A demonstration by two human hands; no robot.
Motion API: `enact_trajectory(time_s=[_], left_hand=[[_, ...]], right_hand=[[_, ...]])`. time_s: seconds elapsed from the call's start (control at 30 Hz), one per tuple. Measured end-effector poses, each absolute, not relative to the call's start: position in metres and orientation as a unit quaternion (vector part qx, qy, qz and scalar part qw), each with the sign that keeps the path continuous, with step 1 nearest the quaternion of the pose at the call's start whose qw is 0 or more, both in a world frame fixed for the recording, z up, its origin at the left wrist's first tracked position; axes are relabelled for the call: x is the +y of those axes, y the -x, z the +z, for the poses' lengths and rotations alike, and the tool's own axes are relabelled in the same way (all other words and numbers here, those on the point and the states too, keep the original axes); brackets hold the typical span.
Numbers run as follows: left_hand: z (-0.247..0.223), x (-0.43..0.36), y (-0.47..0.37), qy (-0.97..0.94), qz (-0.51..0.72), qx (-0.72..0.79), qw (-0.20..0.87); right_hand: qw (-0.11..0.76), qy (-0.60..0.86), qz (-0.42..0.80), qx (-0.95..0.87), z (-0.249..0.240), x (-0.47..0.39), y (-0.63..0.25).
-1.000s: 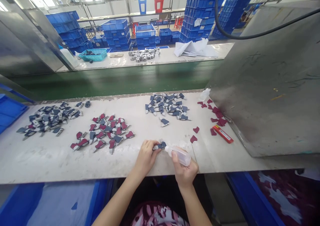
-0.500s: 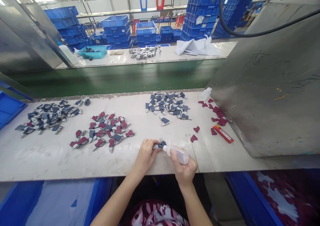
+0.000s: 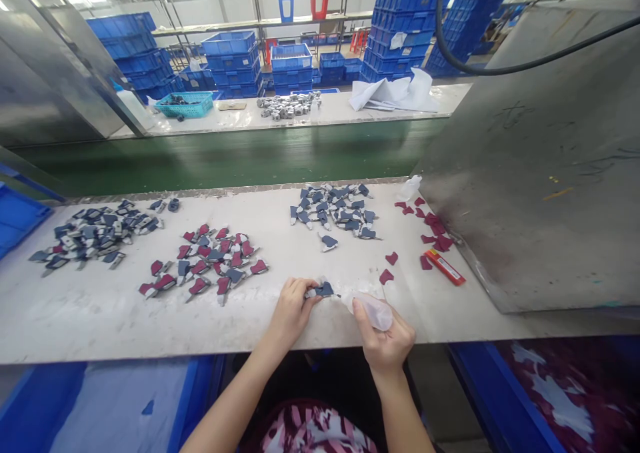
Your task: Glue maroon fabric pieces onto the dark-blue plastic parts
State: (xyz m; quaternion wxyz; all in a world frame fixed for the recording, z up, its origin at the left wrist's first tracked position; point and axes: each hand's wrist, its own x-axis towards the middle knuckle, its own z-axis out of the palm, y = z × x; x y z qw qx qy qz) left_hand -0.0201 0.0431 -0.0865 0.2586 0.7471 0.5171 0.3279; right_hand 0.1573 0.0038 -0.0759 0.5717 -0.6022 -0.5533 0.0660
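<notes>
Near the front edge of the worktable, my left hand pinches a small grey-and-blue part between thumb and fingers. To its right, my right hand is wrapped round a translucent squeeze bottle, tilted with its tip towards the part but apart from it. Beyond my hands lies a pile of similar blue-faced parts, with a single one on its near side. Left of my left hand is a group of parts with maroon and blue faces.
Another heap of blue-grey parts lies far left. Maroon pieces and a red packet are on the right, beside a metal panel. Past the table runs a green belt. Blue bins stand below the front edge.
My right hand has drawn the squeeze bottle away to the right, off the part. My left hand holds the part in nearly the same place, and more of its blue face shows.
</notes>
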Motion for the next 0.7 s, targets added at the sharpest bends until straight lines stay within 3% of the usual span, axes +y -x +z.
enact_trajectory(time_s=[0.33, 0.7], left_hand=[[-0.087, 0.043, 0.021, -0.746, 0.33, 0.515, 0.262], [-0.088, 0.044, 0.023, -0.736, 0.346, 0.52, 0.262]], right_hand=[[0.661, 0.582, 0.297, -0.368, -0.086, 0.02, -0.165], [0.502, 0.64, 0.28, -0.51, -0.093, 0.05, -0.167]])
